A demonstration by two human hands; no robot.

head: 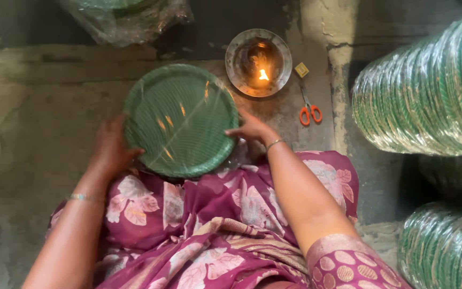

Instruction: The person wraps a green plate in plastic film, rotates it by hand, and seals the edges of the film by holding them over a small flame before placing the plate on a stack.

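A round green disposable plate with a woven leaf-like texture, wrapped in clear shiny plastic film (180, 120), sits in the middle of the view, held above the lap and the grey concrete floor (22, 134). The film catches light in small orange glints and shows a straight crease running diagonally across the plate.

The left hand (110, 147) grips the plate's rim at 9 o'clock, fingers curled around the edge with the thumb on top. The right hand (252, 128) touches the rim at 3 o'clock, fingers partly spread and pointing toward the plate; whether it clasps the edge cannot be told. Each wrist wears a thin bangle.

Below the plate, at 6 o'clock, lies a magenta floral-print garment (215, 225) with pale leaf shapes.

At 1 o'clock from the plate stands a round shallow metal bowl holding a small burning flame (259, 63). Just beside it at 3 o'clock are a small yellow square box (301, 69) and orange-handled scissors (309, 109) on the floor.

Far off at 3 o'clock, cylindrical stacks of green plates bundled in clear plastic (429, 91) lie on their sides. At 11 o'clock sits a crumpled clear plastic bag (126, 18).
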